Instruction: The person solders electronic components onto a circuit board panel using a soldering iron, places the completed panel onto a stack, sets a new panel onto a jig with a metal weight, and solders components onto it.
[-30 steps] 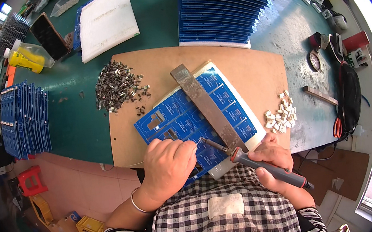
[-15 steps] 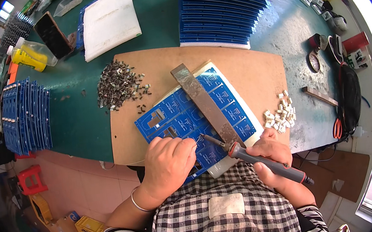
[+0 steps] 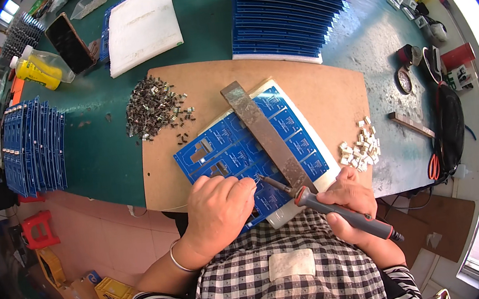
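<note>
A blue circuit board panel (image 3: 235, 160) lies tilted on a pale backing block, with a heavy metal bar (image 3: 264, 135) resting across it. My right hand (image 3: 352, 201) is closed around the grey handle of a soldering iron (image 3: 341, 212). The iron's tip points left, down at the board's middle. Over the board's lower left edge, my left hand (image 3: 217, 211) is closed in a pinch on thin solder wire (image 3: 253, 180). The wire's end meets the board close to the iron's tip. My left fingers hide part of the board.
Left of the board is a heap of small dark components (image 3: 155, 109); white connectors (image 3: 360, 147) lie to the right. Blue boards stand in racks at the back (image 3: 290, 20) and far left (image 3: 35, 146). A phone (image 3: 69, 43) leans beside yellow bottles (image 3: 38, 72).
Both hands stay almost in place. The iron's tip and the wire's end have shifted very slightly on the board.
</note>
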A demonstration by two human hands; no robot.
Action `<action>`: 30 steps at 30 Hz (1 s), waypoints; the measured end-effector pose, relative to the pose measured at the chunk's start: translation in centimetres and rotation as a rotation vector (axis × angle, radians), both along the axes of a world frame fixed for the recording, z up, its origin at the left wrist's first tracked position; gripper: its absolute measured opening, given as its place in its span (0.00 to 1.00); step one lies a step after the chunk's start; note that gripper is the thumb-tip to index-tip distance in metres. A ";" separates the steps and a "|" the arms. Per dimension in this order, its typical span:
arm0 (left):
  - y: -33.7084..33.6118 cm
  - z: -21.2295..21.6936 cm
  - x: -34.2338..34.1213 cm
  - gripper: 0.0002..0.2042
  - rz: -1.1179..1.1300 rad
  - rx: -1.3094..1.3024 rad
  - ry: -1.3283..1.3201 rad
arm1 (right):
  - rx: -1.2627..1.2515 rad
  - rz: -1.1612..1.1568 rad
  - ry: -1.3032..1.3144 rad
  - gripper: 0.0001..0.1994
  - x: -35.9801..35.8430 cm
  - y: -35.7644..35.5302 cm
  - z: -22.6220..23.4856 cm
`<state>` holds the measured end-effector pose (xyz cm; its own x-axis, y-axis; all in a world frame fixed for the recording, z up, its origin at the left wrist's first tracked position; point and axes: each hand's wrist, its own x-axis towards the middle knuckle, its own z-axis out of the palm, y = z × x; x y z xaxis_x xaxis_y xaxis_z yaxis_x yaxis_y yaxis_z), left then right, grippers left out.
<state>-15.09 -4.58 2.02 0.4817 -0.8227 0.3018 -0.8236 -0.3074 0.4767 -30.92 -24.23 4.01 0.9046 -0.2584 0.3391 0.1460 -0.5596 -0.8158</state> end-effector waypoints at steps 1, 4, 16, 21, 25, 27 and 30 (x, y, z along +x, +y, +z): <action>-0.1 0.0 0.0 0.07 -0.004 0.016 -0.004 | -0.001 -0.005 -0.006 0.11 -0.1 0.0 0.0; -0.1 0.1 -0.2 0.06 -0.004 0.009 -0.024 | 0.023 0.001 0.030 0.12 -0.3 0.1 0.1; 0.8 0.3 -0.6 0.07 0.047 -0.034 0.009 | 0.013 0.010 0.004 0.11 -1.3 -0.2 0.6; 0.7 -0.1 -0.8 0.08 0.029 -0.026 0.046 | -0.010 0.018 0.020 0.11 -1.1 0.1 0.4; 0.5 -0.1 -1.0 0.07 0.038 0.003 0.045 | 0.009 0.021 0.019 0.11 -0.9 0.3 0.3; 0.4 -0.1 -1.1 0.07 0.043 -0.024 0.031 | 0.010 0.027 0.021 0.11 -1.0 0.3 0.2; 0.3 -0.1 -1.2 0.07 0.049 -0.021 0.033 | 0.019 0.024 0.029 0.11 -1.2 0.4 0.1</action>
<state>-16.28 -4.29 1.88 0.5315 -0.7912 0.3025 -0.7916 -0.3368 0.5099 -32.09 -23.79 4.13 0.9200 -0.2428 0.3078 0.1350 -0.5408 -0.8302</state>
